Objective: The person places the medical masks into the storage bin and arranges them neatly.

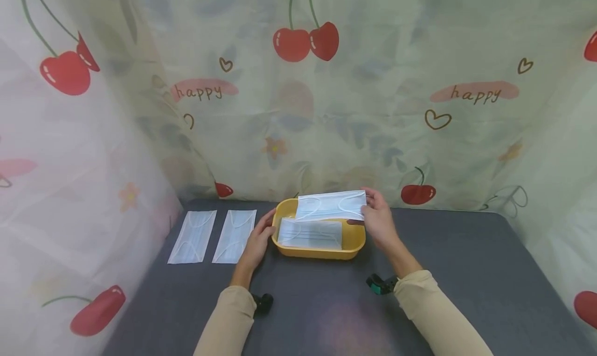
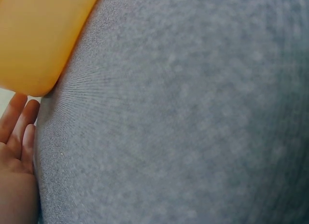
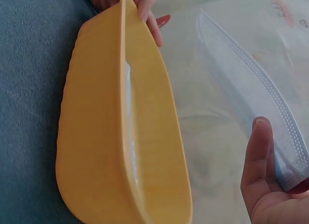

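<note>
A pale blue face mask with white ear loops (image 1: 331, 205) is raised over the yellow plastic basket (image 1: 322, 254), tilted toward me. My right hand (image 1: 379, 221) pinches it at the right end between thumb and fingers; the thumb lies on its surface in the right wrist view. Another mask (image 1: 310, 234) lies flat inside the basket on its left side. Against the basket's left end rests my left hand (image 1: 257, 239), its fingers fairly straight along the outer wall. The left wrist view shows those fingers (image 2: 17, 120) beside the basket corner.
Two more masks, one at the far left (image 1: 192, 237) and one nearer the basket (image 1: 235, 237), lie side by side on the dark grey table (image 1: 466, 273). A cherry-printed curtain (image 1: 373, 112) hangs behind the table and along both sides.
</note>
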Demonstrator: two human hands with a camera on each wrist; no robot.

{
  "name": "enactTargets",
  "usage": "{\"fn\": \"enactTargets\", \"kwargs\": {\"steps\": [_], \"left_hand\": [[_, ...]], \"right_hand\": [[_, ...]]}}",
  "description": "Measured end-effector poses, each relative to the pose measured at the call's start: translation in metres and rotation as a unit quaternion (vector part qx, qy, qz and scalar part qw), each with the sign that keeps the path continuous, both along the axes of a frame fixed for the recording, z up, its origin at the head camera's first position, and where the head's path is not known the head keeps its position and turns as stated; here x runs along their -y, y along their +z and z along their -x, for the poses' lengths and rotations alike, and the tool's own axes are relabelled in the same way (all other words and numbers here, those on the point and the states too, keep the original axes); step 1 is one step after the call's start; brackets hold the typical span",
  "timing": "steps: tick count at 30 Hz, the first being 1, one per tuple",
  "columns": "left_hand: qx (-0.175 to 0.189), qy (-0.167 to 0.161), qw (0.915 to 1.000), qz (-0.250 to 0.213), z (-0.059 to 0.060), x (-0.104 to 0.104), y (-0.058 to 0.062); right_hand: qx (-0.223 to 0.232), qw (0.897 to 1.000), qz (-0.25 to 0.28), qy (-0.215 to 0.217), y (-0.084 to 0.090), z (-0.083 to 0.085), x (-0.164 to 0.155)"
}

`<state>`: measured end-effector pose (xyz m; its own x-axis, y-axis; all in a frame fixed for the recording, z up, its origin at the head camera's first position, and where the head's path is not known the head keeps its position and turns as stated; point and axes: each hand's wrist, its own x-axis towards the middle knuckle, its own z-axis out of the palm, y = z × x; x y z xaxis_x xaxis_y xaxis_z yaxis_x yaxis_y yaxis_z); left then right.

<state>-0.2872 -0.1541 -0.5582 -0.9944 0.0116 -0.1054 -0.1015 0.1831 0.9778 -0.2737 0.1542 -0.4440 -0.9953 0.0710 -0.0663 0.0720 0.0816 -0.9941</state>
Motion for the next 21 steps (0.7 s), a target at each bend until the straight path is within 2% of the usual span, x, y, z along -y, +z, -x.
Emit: {"fn": "enactTargets", "kwargs": {"steps": [11,21], "left_hand": [[-0.009,-0.006,0.9999,-0.001,-0.001,0.001,0.001],[-0.012,-0.005,0.9999,-0.004,-0.002,0.001,0.003]], "right_hand": [[0.032,0.999,0.013,0.034,-0.012,0.008,0.016],[0.030,0.998,-0.007,0.051,-0.019,0.006,0.031]]}}
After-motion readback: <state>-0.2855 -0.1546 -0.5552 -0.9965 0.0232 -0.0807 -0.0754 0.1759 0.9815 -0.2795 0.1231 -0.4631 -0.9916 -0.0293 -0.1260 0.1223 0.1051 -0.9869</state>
